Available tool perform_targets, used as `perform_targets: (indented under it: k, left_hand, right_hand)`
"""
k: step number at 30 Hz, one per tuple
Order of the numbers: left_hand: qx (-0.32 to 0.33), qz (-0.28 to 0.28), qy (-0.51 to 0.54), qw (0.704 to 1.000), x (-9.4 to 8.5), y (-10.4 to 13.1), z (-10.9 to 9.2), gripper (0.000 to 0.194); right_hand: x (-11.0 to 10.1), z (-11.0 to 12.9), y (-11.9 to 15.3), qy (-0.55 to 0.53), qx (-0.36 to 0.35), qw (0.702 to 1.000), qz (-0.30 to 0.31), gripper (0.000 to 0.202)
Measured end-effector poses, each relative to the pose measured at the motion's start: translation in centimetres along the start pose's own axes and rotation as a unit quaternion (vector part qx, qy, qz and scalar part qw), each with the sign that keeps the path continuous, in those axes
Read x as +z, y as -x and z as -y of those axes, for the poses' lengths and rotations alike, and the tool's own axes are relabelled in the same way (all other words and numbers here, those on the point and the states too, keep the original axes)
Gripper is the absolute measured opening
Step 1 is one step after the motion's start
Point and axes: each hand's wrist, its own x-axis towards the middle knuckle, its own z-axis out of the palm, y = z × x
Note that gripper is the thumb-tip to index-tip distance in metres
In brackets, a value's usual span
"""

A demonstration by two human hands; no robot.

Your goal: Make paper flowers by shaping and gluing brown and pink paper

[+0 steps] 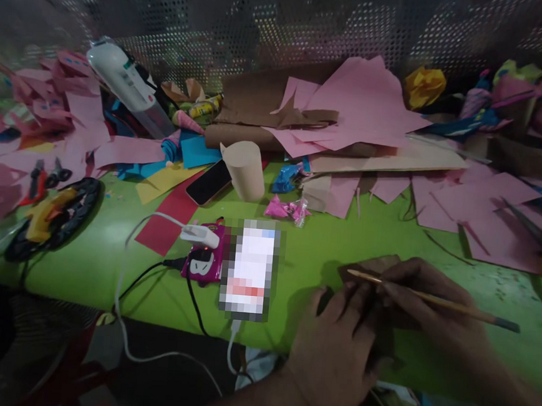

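Observation:
My left hand (pixel 335 345) lies flat near the front edge of the green table (pixel 107 259), pressing down a brown paper piece (pixel 372 264). My right hand (pixel 431 309) holds a thin wooden stick (pixel 436 300) like a pen, its pointed tip resting over the brown paper just above my left fingers. The paper is mostly hidden under both hands.
A blurred phone (pixel 249 269) lies left of my hands beside a magenta charger block (pixel 203 260) with cables. A paper cone (pixel 245 170), a dark phone (pixel 209 182), a glue gun (pixel 125 82), pink paper scraps (pixel 354 103), pliers (pixel 42 179) and a black tape ring (pixel 54 217) crowd the back.

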Motion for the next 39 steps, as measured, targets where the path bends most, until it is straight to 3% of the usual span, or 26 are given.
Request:
perform_targets:
  k: [6, 13, 20, 28, 33, 39]
  left_hand:
    - [-0.009, -0.025, 0.014, 1.0, 0.21, -0.22, 0.06, 0.058]
    - [-0.009, -0.017, 0.032, 0.999, -0.26, -0.55, 0.2, 0.052]
    - [-0.012, -0.007, 0.033, 0.999, -0.22, -0.51, 0.2, 0.051]
    - [-0.01, -0.021, 0.038, 0.999, -0.17, -0.5, 0.25, 0.047]
    - [-0.006, -0.014, 0.036, 0.999, -0.31, -0.55, 0.41, 0.049]
    - [0.001, -0.017, 0.037, 0.999, -0.29, -0.67, 0.59, 0.05]
  right_hand:
    - [0.23, 0.63, -0.19, 0.008, -0.058, 0.998, -0.007, 0.029]
    - [0.45, 0.95, -0.46, 0.004, -0.077, 0.997, 0.006, 0.028]
    - [0.44, 0.4, -0.54, -0.062, -0.093, 0.991, 0.074, 0.02]
    - [0.41, 0.03, -0.7, -0.026, -0.136, 0.987, 0.084, 0.011]
    - [0.39, 0.23, -0.54, 0.009, -0.108, 0.993, 0.05, 0.018]
    - [-0.22, 0.36, -0.56, 0.084, -0.105, 0.989, -0.058, 0.016]
